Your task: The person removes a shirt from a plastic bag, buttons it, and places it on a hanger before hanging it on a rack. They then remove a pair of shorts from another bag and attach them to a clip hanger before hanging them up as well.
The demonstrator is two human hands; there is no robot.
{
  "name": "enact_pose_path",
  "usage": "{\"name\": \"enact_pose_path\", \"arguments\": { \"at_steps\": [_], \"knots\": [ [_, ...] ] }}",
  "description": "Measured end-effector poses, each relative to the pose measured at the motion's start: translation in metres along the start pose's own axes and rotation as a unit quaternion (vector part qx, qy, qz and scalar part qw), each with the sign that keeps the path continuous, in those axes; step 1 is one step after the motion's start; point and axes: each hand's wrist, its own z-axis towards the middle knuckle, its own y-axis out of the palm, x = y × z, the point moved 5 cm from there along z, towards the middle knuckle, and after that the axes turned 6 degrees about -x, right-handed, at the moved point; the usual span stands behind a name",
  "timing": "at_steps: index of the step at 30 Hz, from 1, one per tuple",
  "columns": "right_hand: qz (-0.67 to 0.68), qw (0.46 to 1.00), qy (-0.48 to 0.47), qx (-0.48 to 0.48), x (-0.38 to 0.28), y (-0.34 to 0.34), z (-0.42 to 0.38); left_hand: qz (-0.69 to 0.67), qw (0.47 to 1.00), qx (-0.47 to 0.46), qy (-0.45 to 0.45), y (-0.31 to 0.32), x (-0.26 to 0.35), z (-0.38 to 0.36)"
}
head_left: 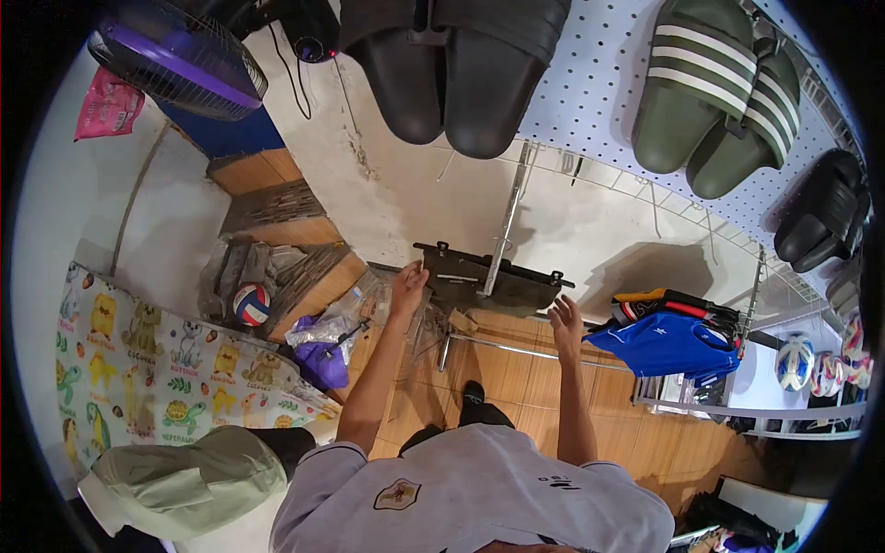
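Observation:
A dark garment (498, 288) hangs from a black clip hanger (493, 265) on the metal rack arm (509, 221), in the middle of the view. My left hand (408, 288) is at the left end of the hanger, its fingers close together at the garment's edge; whether they grip it is too small to tell. Just off the garment's right edge, my right hand (566, 318) is raised with its fingers apart and nothing in it.
Black slides (484, 88) and green striped slides (691, 83) hang on the perforated panel (590, 101) above. Blue clothing (659, 343) hangs at right. Wooden steps (318, 286) with a ball (252, 304) stand at left, near a purple bag (321, 362). A fan (180, 64) is at upper left.

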Motion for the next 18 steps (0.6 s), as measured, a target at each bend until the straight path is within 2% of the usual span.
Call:
{"name": "enact_pose_path", "arguments": {
  "at_steps": [3,4,5,7,8,9,10,11,12,13,15,18],
  "knots": [
    [-0.055,0.987,0.132,0.073,0.079,-0.031,-0.029,0.011,0.997,0.051,-0.052,-0.055,-0.159,-0.027],
    [-0.138,0.968,0.195,0.081,0.114,-0.045,-0.049,0.175,0.972,0.019,-0.155,-0.062,-0.167,-0.058],
    [-0.221,0.938,0.253,0.086,0.157,-0.064,-0.072,0.334,0.91,-0.043,-0.243,-0.067,-0.171,-0.09],
    [-0.109,0.945,0.308,0.014,0.294,-0.119,-0.142,0.307,0.886,-0.031,-0.346,-0.08,-0.22,-0.195],
    [-0.055,0.871,0.488,-0.015,0.373,-0.168,-0.183,0.193,0.902,-0.011,-0.386,-0.092,-0.247,-0.26],
    [-0.027,0.827,0.561,0.022,0.366,-0.165,-0.235,0.075,0.902,0.022,-0.424,-0.102,-0.266,-0.324],
    [0.251,0.765,0.588,-0.08,0.347,-0.15,-0.268,-0.031,0.886,0.062,-0.458,-0.111,-0.282,-0.384],
    [0.07,0.811,0.574,-0.083,0.32,-0.141,-0.289,0.009,0.822,0.061,-0.566,-0.109,-0.291,-0.428],
    [-0.033,0.826,0.553,-0.103,0.305,-0.135,-0.301,0.017,0.771,0.145,-0.619,-0.104,-0.282,-0.479],
    [-0.139,0.827,0.532,-0.119,0.291,-0.13,-0.314,0.0,0.777,0.124,-0.617,-0.102,-0.271,-0.52],
    [-0.192,0.812,0.515,-0.194,0.299,-0.129,-0.322,-0.042,0.778,0.109,-0.617,-0.101,-0.264,-0.6],
    [-0.237,0.772,0.504,-0.306,0.316,-0.116,-0.321,-0.214,0.778,0.119,-0.579,-0.098,-0.257,-0.683]
  ]
}}
